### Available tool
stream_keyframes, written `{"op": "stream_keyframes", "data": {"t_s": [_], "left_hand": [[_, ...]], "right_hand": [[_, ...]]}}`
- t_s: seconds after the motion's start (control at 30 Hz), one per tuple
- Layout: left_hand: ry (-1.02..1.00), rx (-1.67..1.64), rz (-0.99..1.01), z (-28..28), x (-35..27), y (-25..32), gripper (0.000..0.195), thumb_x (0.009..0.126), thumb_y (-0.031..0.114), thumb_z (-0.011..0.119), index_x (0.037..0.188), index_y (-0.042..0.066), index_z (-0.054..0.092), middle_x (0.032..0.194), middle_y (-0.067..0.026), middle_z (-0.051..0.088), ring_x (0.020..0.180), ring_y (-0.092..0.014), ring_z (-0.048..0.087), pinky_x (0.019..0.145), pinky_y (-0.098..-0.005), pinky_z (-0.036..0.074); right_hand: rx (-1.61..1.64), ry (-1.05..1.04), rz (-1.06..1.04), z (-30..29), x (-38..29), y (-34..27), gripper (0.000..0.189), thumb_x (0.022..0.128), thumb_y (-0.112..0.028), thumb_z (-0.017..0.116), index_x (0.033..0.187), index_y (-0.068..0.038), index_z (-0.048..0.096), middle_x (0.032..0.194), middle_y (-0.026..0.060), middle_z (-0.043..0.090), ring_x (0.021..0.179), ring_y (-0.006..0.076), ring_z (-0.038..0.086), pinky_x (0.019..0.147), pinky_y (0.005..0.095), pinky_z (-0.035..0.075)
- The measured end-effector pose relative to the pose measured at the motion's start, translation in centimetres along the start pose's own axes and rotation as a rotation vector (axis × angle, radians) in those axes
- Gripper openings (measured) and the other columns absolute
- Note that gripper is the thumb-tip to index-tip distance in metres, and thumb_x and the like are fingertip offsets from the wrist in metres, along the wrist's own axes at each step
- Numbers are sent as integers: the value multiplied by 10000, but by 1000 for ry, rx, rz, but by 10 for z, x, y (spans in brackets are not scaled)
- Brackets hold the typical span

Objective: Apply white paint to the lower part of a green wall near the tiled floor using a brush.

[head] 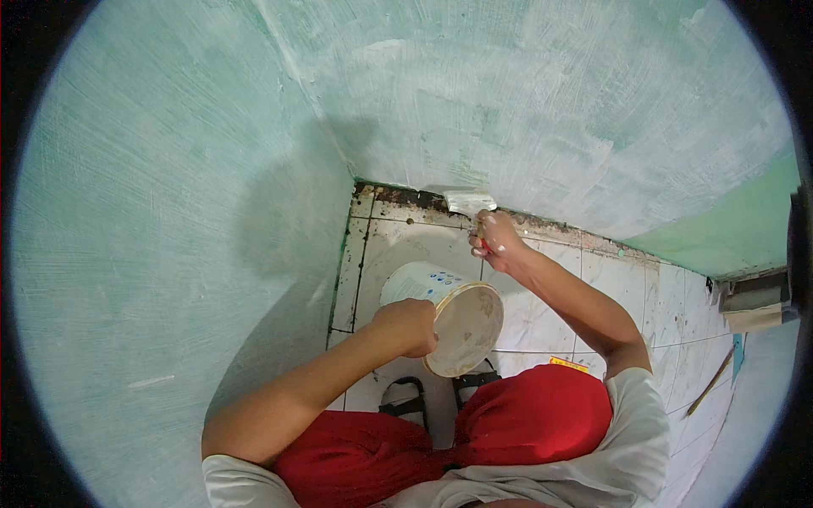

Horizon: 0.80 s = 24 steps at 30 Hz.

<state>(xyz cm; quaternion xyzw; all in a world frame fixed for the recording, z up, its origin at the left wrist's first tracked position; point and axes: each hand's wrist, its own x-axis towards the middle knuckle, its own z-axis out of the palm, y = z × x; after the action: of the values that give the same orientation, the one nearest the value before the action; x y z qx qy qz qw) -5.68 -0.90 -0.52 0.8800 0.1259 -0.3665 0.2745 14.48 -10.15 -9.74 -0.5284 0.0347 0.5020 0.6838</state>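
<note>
My left hand (pixel 406 325) grips the rim of a white plastic bucket (pixel 460 333), which is tilted so that its whitish, stained inside faces me. Farther out, my right hand (pixel 497 240) is closed around the handle of a wide paintbrush (pixel 470 202) with pale, paint-coated bristles. The brush is at the foot of the wall (pixel 540 114), just above the dirty joint with the floor; whether its bristles touch the wall I cannot tell. White paint specks mark my right fingers. The wall is green under streaky white brush strokes.
A second streaked wall (pixel 140 222) meets the first in a corner at my left. White tiles (pixel 540 317) cover the floor. At the right lie a thin stick (pixel 710 384) and a box-like object (pixel 756 301). A yellow printed strip (pixel 568 364) lies beside my knee.
</note>
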Motion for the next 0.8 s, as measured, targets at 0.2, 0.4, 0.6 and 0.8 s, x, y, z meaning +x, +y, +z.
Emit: {"op": "stream_keyframes", "data": {"t_s": [0.2, 0.4, 0.6, 0.8], "left_hand": [[36, 5, 29, 1, -1, 0, 373, 791, 290, 686, 946, -48, 662, 910, -245, 674, 867, -373, 668, 782, -433, 526], [24, 2, 23, 3, 2, 0, 407, 781, 314, 697, 964, -47, 655, 918, -241, 674, 867, -368, 668, 778, -432, 527], [39, -8, 1, 3, 5, -3, 420, 774, 313, 702, 988, -45, 656, 935, -244, 671, 897, -371, 661, 798, -434, 521], [30, -5, -6, 0, 4, -3, 403, 782, 300, 692, 1002, -36, 657, 959, -238, 670, 920, -374, 654, 807, -434, 517]], "right_hand": [[68, 238, -15, -2, 75, 2, 81, 921, -116, 413, 870, -55, 430, 678, 86, 458, 489, 165, 415, 424, 336, 308], [-47, 231, -246, 23, 36, -17, 144, 940, -143, 464, 873, -20, 432, 650, 72, 436, 479, 150, 418, 413, 336, 329], [1, 25, -449, 44, -35, -56, 189, 935, -180, 480, 801, -58, 428, 597, 51, 423, 439, 147, 404, 398, 306, 313], [-56, 64, -197, 23, -41, -16, 176, 930, -199, 494, 810, -93, 422, 611, 49, 406, 433, 142, 403, 392, 281, 296]]}}
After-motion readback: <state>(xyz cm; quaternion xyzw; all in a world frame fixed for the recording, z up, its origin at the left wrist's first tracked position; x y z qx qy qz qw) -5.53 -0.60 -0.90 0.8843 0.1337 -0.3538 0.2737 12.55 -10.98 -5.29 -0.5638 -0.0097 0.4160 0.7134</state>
